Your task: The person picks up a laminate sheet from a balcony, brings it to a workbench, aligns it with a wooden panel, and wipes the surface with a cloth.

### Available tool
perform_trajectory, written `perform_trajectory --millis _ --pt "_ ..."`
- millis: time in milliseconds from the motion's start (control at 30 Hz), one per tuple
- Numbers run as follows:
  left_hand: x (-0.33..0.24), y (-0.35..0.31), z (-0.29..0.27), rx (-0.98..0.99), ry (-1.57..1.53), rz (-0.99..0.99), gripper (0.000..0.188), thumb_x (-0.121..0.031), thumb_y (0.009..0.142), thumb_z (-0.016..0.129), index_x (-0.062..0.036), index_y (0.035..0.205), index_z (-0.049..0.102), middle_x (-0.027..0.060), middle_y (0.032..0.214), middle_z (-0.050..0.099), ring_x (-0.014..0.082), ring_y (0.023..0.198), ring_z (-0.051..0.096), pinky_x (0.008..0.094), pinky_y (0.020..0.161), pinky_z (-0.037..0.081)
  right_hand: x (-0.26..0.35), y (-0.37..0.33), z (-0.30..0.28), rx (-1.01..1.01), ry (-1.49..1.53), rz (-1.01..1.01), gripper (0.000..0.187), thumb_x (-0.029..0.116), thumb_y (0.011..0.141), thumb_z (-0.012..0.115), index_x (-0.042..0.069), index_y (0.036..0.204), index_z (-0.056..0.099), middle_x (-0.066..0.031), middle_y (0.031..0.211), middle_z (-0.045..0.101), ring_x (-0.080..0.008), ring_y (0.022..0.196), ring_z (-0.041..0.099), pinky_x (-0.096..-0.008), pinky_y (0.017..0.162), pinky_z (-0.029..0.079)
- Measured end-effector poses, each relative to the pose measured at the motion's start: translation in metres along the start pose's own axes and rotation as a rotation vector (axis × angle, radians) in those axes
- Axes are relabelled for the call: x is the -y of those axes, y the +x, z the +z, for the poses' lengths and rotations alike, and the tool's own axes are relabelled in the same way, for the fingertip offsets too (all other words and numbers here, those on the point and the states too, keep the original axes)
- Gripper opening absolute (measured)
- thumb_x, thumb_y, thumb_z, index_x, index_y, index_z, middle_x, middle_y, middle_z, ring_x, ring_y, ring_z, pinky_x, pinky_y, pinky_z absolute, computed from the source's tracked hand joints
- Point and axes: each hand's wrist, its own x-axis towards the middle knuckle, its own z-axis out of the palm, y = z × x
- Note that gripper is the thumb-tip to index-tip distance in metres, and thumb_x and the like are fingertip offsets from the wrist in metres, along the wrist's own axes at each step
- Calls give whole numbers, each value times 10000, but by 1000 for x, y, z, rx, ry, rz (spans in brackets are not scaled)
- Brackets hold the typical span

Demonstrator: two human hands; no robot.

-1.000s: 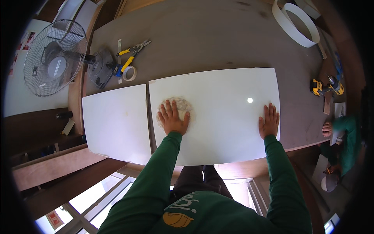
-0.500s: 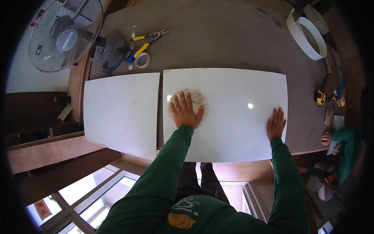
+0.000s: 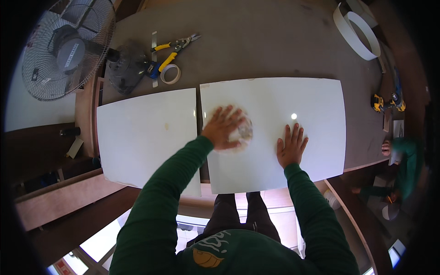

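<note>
The larger white panel (image 3: 268, 121) looks smooth and glossy, the tabletop (image 3: 256, 43) matt, the green sleeves (image 3: 160, 197) cloth.

Head-height fisheye; downward onto hands (image 3: 224, 129) (image 3: 292, 145)

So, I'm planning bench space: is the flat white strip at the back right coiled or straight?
Coiled: the flat white strip curls round in loops on the brown tabletop.

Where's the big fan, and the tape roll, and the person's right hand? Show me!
Fan (image 3: 71, 54): head view, on the round hub in the middle of its cage.
Tape roll (image 3: 170, 82): head view, on its near rim.
Right hand (image 3: 291, 148): head view, on its back.
</note>
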Motion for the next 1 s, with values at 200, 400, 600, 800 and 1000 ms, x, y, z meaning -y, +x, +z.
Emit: perform_trajectory --millis 200,400,600,800,1000 --pt "52 56 2 -257 186 -371 897 -691 887 584 -139 1574 418 189 1675 298 488 1536 223 661 1225 141 2 -3 -1 -23 40 8 630 460 1062 378 202 1634 326 -162 1716 209 -399 1581 181 -647 1246 101" --pt "73 108 10 -326 218 -853 921 -745 927 467 -143 1614 354 196 1688 270 497 1542 196 669 1224 126 3 3 1 -37 29 10 620 466 1059 385 230 1630 334 -152 1714 224 -391 1577 201 -648 1245 117" --pt "31 55 25 -263 216 -463 859 -661 944 523 -139 1609 371 204 1692 259 508 1541 196 698 1210 131 1 3 0 -29 31 27 615 477 1062 369 238 1627 336 -124 1722 215 -370 1584 189 -621 1259 89" --pt "-109 -54 51 -25 -31 -264 801 -606 943 567 -148 1584 421 187 1684 276 507 1536 208 724 1194 134 0 1 2 -10 36 42 617 486 1063 362 243 1629 332 -109 1730 195 -356 1590 176 -611 1263 79" --pt "-151 -141 50 149 -153 -29 812 -614 907 626 -160 1560 463 159 1675 298 492 1543 188 707 1199 138 2 4 2 6 23 43 621 485 1063 367 249 1635 319 -104 1733 185 -347 1592 172 -612 1263 80"
